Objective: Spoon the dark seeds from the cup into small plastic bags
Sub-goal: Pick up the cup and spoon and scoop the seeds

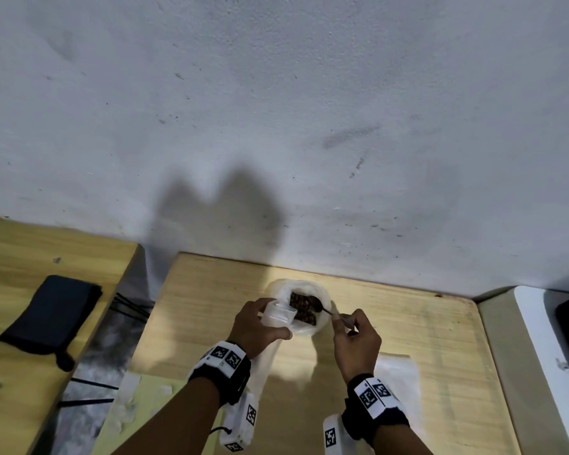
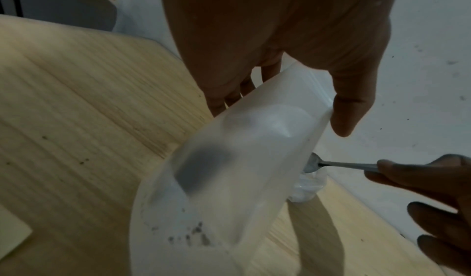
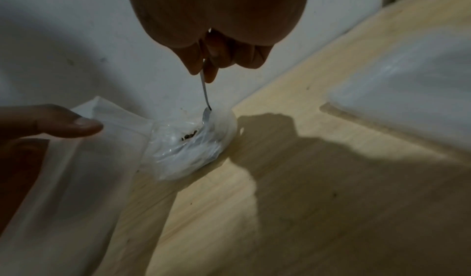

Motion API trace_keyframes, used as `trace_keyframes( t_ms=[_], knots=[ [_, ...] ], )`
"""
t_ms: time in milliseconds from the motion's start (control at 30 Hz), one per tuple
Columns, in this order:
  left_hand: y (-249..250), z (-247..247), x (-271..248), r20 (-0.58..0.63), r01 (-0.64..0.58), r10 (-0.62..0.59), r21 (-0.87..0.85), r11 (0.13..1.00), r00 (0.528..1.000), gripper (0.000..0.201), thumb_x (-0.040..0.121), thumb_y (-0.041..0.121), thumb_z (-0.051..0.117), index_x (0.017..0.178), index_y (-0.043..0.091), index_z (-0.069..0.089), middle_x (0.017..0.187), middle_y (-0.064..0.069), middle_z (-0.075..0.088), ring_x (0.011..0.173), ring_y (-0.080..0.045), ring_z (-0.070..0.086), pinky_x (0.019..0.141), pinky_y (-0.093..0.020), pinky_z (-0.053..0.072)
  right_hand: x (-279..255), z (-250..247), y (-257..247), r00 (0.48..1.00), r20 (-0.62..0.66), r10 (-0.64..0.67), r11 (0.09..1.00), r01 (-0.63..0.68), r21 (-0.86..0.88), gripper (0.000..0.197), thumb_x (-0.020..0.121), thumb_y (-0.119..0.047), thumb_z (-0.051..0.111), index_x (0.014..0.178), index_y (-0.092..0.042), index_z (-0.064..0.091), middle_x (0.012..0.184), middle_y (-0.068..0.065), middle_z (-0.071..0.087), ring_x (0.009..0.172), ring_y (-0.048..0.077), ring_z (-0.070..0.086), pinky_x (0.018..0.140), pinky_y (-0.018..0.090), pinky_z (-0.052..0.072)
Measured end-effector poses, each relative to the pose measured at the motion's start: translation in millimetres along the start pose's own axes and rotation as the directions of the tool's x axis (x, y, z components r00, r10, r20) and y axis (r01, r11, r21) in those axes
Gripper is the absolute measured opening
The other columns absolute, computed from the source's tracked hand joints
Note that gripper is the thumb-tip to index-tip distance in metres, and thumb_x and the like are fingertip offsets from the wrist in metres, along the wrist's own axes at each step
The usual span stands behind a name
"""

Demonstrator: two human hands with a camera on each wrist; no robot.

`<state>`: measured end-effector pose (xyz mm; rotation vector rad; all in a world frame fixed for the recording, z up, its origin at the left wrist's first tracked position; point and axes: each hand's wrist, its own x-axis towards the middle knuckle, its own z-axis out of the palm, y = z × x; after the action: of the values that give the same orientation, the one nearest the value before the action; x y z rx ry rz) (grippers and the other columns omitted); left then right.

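Head view: seeds fill cup (wrists: hardly visible).

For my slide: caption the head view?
Left hand holds a small bag while right hand spoons dark seeds.

Wooden table, second table — black pouch on it, white wall

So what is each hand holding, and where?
Left hand grips small clear plastic bag near its open top; right hand pinches thin metal spoon by its handle.
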<state>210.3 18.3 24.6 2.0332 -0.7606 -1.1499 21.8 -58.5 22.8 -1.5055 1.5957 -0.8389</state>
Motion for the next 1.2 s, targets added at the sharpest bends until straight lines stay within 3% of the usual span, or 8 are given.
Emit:
trace_keyframes(
  t_ms=[67, 233, 367, 567, 833, 933, 1100, 1200],
  knots=[
    [0, -1, 2, -0.008, -0.007, 0.007, -0.005, 1.000, 1.000, 0.073, 0.056, 0.035, 0.084, 0.123, 0.036, 0.057, 0.117, 0.006, 0.055, 0.102, -0.013, 0.056, 0.070, -0.015, 0.042, -1, 4, 2, 0.998, -0.019, 0.057, 0.998, -0.056, 0.036, 0.043, 0.085, -0.013, 0.073, 0.061, -0.019, 0.038, 0.053, -0.006, 0.044, 0.048, 0.008, 0.037, 0.054, 0.029, 0.036],
    [0, -3, 2, -0.021, -0.005, 0.004, -0.020, 1.000, 1.000, 0.077, 0.050, 0.042, 0.079, 0.123, 0.039, 0.056, 0.115, 0.008, 0.058, 0.102, -0.014, 0.058, 0.075, -0.020, 0.045, 1, 11, 6, 0.978, -0.063, 0.197, 0.973, -0.187, 0.133, 0.038, 0.084, -0.007, 0.072, 0.063, -0.011, 0.041, 0.058, -0.003, 0.045, 0.058, 0.014, 0.041, 0.059, 0.028, 0.036],
    [0, -3, 2, -0.004, 0.006, -0.006, -0.027, 1.000, 1.000, 0.078, 0.049, 0.043, 0.079, 0.123, 0.040, 0.056, 0.114, 0.007, 0.058, 0.099, -0.013, 0.059, 0.072, -0.020, 0.045, 2, 12, 6, 0.969, -0.079, 0.232, 0.964, -0.219, 0.150, 0.035, 0.084, -0.006, 0.071, 0.064, -0.012, 0.043, 0.060, -0.004, 0.048, 0.059, 0.015, 0.043, 0.059, 0.029, 0.036],
    [-1, -1, 3, 0.019, -0.004, 0.005, -0.034, 0.999, 1.000, 0.082, 0.047, 0.043, 0.080, 0.125, 0.037, 0.056, 0.115, 0.006, 0.057, 0.103, -0.013, 0.058, 0.077, -0.022, 0.047, 5, 24, 4, 0.959, -0.031, 0.282, 0.949, -0.274, 0.153, 0.037, 0.081, -0.007, 0.073, 0.062, -0.013, 0.042, 0.059, -0.001, 0.047, 0.058, 0.018, 0.043, 0.057, 0.031, 0.035],
    [1, -2, 4, 0.015, -0.004, 0.005, -0.038, 0.999, 1.000, 0.082, 0.043, 0.046, 0.079, 0.122, 0.038, 0.056, 0.116, 0.007, 0.058, 0.102, -0.013, 0.058, 0.073, -0.019, 0.044, 15, 21, 17, 0.842, 0.075, 0.535, 0.794, -0.531, 0.297, 0.038, 0.069, -0.009, 0.077, 0.059, -0.018, 0.042, 0.062, 0.006, 0.037, 0.062, 0.020, 0.032, 0.059, 0.035, 0.028],
    [0, -3, 4, 0.015, -0.003, 0.003, -0.036, 0.999, 1.000, 0.082, 0.045, 0.044, 0.080, 0.123, 0.037, 0.056, 0.116, 0.006, 0.058, 0.101, -0.012, 0.058, 0.072, -0.018, 0.044, 16, 11, 18, 0.835, 0.083, 0.543, 0.781, -0.539, 0.316, 0.028, 0.071, -0.010, 0.076, 0.064, -0.017, 0.050, 0.063, 0.005, 0.040, 0.061, 0.019, 0.034, 0.058, 0.034, 0.028],
    [0, -3, -1, 0.010, -0.012, 0.012, -0.028, 1.000, 1.000, 0.082, 0.050, 0.037, 0.083, 0.127, 0.034, 0.055, 0.116, 0.006, 0.055, 0.101, -0.014, 0.057, 0.073, -0.020, 0.044, 19, -11, 13, 0.872, 0.095, 0.481, 0.791, -0.478, 0.382, 0.014, 0.078, -0.005, 0.072, 0.082, -0.003, 0.059, 0.061, 0.005, 0.035, 0.050, 0.018, 0.027, 0.051, 0.029, 0.023],
    [1, -3, -6, 0.010, -0.026, 0.026, -0.007, 1.000, 1.000, 0.083, 0.051, 0.035, 0.084, 0.128, 0.033, 0.053, 0.116, 0.005, 0.053, 0.101, -0.014, 0.055, 0.072, -0.017, 0.043, 18, -25, 0, 0.900, 0.122, 0.419, 0.799, -0.429, 0.422, 0.016, 0.082, -0.002, 0.070, 0.078, -0.007, 0.055, 0.061, 0.006, 0.037, 0.045, 0.016, 0.026, 0.047, 0.027, 0.021]
  ],
)
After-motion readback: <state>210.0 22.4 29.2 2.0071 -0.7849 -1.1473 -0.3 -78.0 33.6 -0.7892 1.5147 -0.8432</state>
